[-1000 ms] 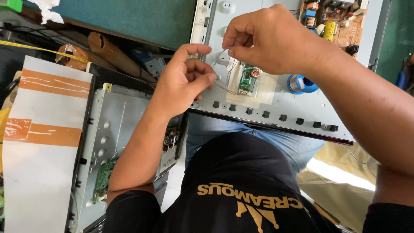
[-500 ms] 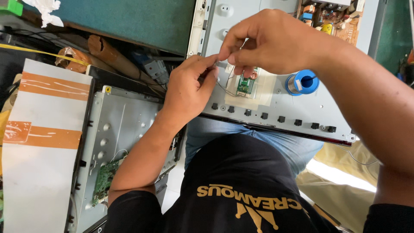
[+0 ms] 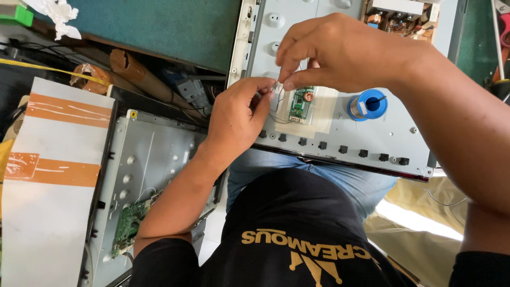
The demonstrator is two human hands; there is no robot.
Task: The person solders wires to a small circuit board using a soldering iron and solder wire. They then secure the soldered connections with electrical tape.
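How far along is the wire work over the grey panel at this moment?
Done: the small green board lies on the grey panel, with a blue solder spool beside it. In hand: the left hand and right hand pinch thin wires together above the board. Left: the wires' far ends are too thin to trace to the board.

Left hand (image 3: 236, 119) now nearer right hand (image 3: 340, 53), fingertips meeting on thin wire (image 3: 273, 87); earlier slightly apart.
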